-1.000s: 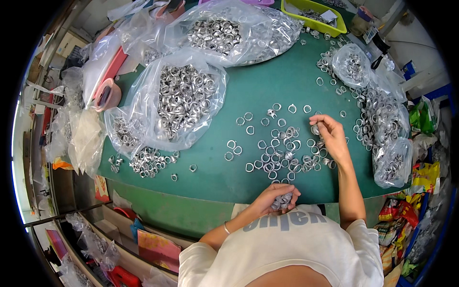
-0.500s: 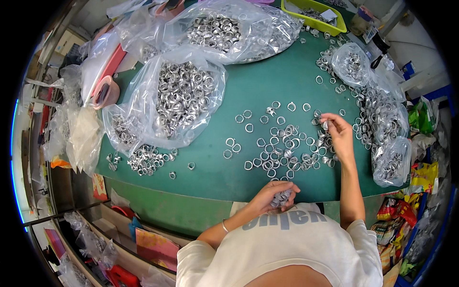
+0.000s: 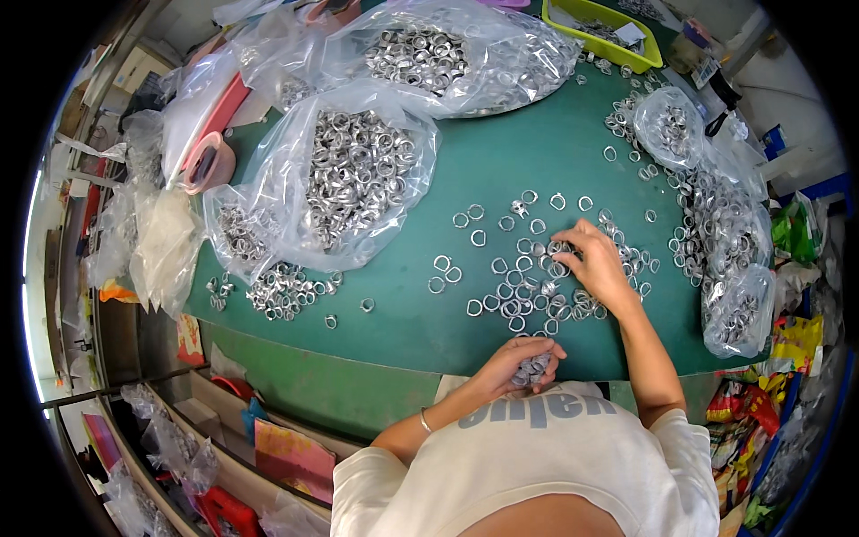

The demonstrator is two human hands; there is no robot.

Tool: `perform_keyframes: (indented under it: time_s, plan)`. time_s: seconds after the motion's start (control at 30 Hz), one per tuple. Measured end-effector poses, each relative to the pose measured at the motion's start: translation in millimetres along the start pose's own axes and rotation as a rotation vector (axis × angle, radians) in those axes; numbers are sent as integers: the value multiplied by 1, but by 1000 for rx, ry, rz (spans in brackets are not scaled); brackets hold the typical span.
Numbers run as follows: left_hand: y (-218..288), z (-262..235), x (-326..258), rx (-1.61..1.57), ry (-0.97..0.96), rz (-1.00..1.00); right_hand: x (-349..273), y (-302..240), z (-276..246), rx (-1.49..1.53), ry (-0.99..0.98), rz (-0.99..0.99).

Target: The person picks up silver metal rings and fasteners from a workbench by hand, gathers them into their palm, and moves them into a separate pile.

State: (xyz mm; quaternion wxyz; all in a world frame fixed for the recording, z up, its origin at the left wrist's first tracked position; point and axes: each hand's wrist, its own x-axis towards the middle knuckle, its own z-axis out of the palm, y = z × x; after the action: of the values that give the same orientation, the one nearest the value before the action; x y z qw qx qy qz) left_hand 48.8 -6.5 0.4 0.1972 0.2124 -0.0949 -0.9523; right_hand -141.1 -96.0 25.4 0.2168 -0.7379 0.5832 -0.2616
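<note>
My left hand (image 3: 506, 362) is curled at the table's near edge, cupping a clump of small silvery metal rings (image 3: 532, 369) against its palm. Over the loose metal rings (image 3: 514, 294) spread on the green table, my right hand (image 3: 594, 259) reaches down with thumb and fingertips pinched around a ring (image 3: 560, 249). The fingers partly cover that ring. More rings lie under and beside the right hand. A few single rings (image 3: 479, 238) sit apart, to the left of this spread.
Large clear plastic bags of rings (image 3: 358, 174) stand at the left and back (image 3: 420, 58). A smaller ring pile (image 3: 284, 291) lies near the left front. Bags of rings (image 3: 738, 309) line the right edge. A yellow-green tray (image 3: 617, 49) sits at the back right.
My right hand has moved left and slightly nearer, from the right side of the loose rings to their middle. My left hand stays cupped around its rings. The whole view has shifted slightly.
</note>
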Motion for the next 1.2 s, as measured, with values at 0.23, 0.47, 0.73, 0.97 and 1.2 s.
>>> perform_keyframes:
  time_s: [0.23,0.47,0.73,0.97,1.2]
  plan:
    - [1,0,-2,-14,37,-18,9,-17,-29,1711,-151,437]
    - [0,1,-3,-25,41,-8,42,-18,12,670,-117,179]
    - [2,-2,-7,-33,50,21,51,-24,36,56,-78,-26]
    - [5,-6,-7,-246,62,223,49,-53,24,341,-53,-53]
    - [3,-13,-8,-231,57,226,80,-43,67,-319,-17,-308]
